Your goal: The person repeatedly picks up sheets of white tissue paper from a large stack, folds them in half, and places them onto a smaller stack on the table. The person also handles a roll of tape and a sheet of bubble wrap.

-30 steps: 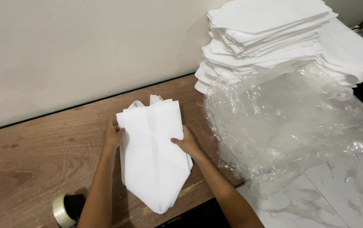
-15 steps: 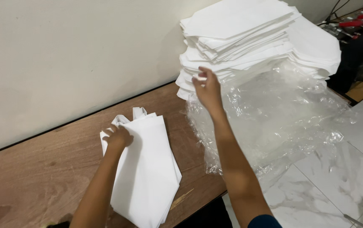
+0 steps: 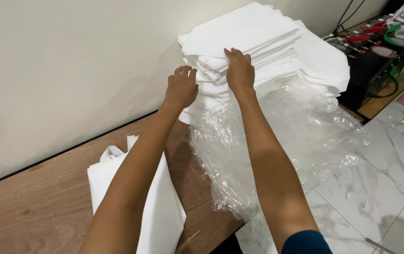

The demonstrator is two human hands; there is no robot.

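White stack of folded fabric bags (image 3: pixel 268 42) sat at 1 o'clock; right hand (image 3: pixel 239 70) lay flat on its edge, left hand (image 3: pixel 182 87) hovered released at its 9 o'clock, gripping nothing.

There is only one view, from a camera on the person's head. It looks down and forward over both forearms toward the stack of white bags (image 3: pixel 258 51) by the wall. The stack is at arm's length; the wooden table (image 3: pixel 28 216) lies nearer, below it.
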